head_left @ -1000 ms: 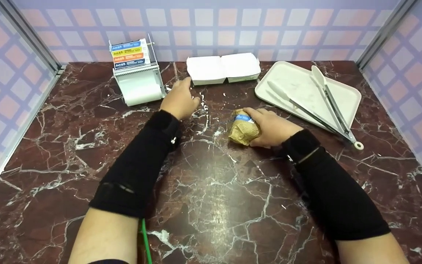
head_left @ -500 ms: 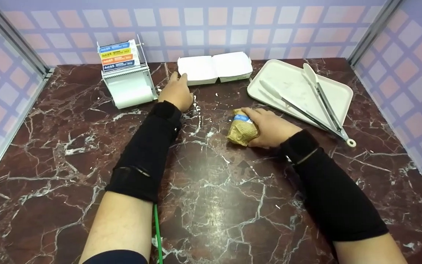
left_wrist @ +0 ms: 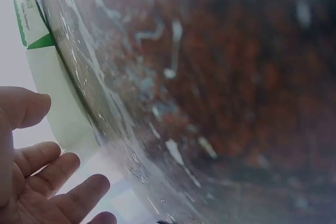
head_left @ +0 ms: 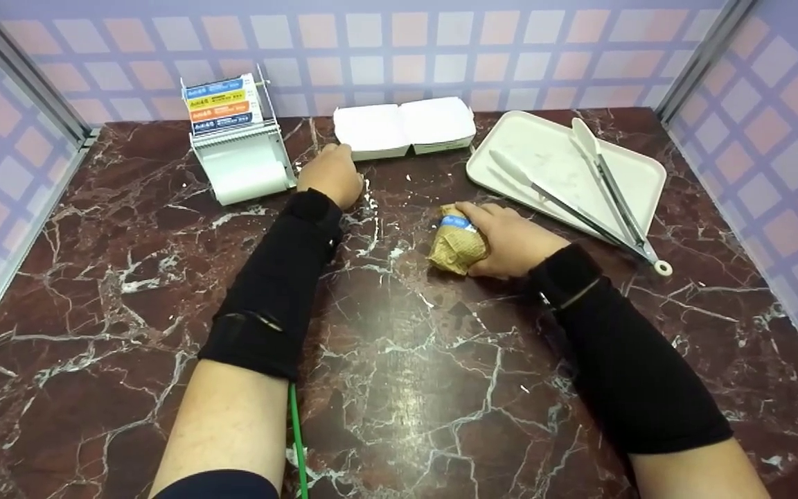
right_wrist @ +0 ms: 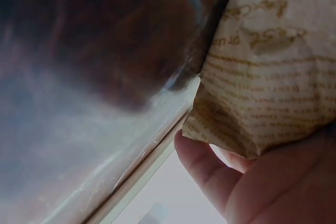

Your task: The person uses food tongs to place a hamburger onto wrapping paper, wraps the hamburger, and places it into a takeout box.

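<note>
My right hand (head_left: 514,241) grips a burger wrapped in crinkled, printed brown paper (head_left: 456,251) with a blue label strip, low over the dark marble table. In the right wrist view, the wrapped burger (right_wrist: 273,77) fills the upper right, with fingers curled under its folded edge. At the back stands a white clamshell box (head_left: 375,128), lying open in two halves. My left hand (head_left: 330,177) is at the front left corner of that box. The left wrist view shows the left hand (left_wrist: 44,187) with thumb and fingers apart beside the box's side wall (left_wrist: 58,93).
A label dispenser (head_left: 250,180) with colored label rolls and a white roll stands at the back left. On the right lies a beige tray (head_left: 558,142) with tongs (head_left: 600,215) across it, their ring end past its edge. Patterned walls border the table (head_left: 399,360).
My left hand has moved back to the box's corner, and its fingers have drawn in there. The right hand keeps its grip on the wrapped burger. The head view has shifted slightly.
</note>
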### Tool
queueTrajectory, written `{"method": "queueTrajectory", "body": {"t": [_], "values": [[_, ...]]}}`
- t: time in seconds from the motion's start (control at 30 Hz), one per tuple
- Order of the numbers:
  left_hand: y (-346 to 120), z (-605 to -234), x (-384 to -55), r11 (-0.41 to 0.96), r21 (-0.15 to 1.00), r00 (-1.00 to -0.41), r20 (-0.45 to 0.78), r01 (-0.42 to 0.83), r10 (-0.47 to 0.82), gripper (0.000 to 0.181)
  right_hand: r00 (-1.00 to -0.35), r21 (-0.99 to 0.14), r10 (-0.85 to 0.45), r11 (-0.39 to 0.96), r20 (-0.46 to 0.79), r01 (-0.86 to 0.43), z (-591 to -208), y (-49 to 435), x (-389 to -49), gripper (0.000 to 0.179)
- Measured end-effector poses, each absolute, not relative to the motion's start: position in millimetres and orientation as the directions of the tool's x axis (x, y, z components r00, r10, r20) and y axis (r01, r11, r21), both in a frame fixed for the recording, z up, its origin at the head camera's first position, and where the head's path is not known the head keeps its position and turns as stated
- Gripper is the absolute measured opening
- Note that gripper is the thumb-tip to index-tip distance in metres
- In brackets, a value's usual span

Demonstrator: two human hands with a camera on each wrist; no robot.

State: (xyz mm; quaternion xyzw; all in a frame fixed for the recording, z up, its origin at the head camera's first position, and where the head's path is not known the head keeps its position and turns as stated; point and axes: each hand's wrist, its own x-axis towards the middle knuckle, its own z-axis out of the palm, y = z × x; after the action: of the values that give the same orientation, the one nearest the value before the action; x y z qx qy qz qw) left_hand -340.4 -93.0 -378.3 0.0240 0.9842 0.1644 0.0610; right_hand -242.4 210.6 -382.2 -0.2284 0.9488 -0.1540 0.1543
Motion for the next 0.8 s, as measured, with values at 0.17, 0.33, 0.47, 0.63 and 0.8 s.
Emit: {"method": "queueTrajectory", "body": {"t": [0.17, 0.33, 0.47, 0.63, 0.8], "values": [[-95.9, -379.6, -344.1, 0.937, 0.35, -0.995, -0.096, -0.006, 0.029, 0.069, -0.845, -0.363, -0.486, 0.846, -0.224, -0.39, -384.1, 209.2, -243.5, 0.114], [-99.9, -379.5, -345.8, 0.938, 0.346, -0.991, -0.132, -0.032, 0.015, 0.076, -0.84, -0.357, -0.494, 0.844, -0.224, -0.401, -384.5, 205.5, -243.2, 0.114], [-98.4, -379.0, -346.4, 0.946, 0.325, -0.993, -0.11, 0.006, 0.044, 0.062, -0.84, -0.357, -0.494, 0.844, -0.225, -0.401, -383.6, 204.4, -242.0, 0.114], [-94.5, -377.8, -344.7, 0.948, 0.315, -0.996, -0.057, 0.043, 0.064, 0.049, -0.844, -0.358, -0.488, 0.846, -0.222, -0.396, -383.7, 207.4, -242.4, 0.114], [-92.5, -375.9, -339.7, 0.951, 0.304, -0.996, -0.041, 0.065, 0.081, 0.046, -0.848, -0.352, -0.478, 0.853, -0.227, -0.386, -382.5, 211.7, -242.3, 0.113]]}}
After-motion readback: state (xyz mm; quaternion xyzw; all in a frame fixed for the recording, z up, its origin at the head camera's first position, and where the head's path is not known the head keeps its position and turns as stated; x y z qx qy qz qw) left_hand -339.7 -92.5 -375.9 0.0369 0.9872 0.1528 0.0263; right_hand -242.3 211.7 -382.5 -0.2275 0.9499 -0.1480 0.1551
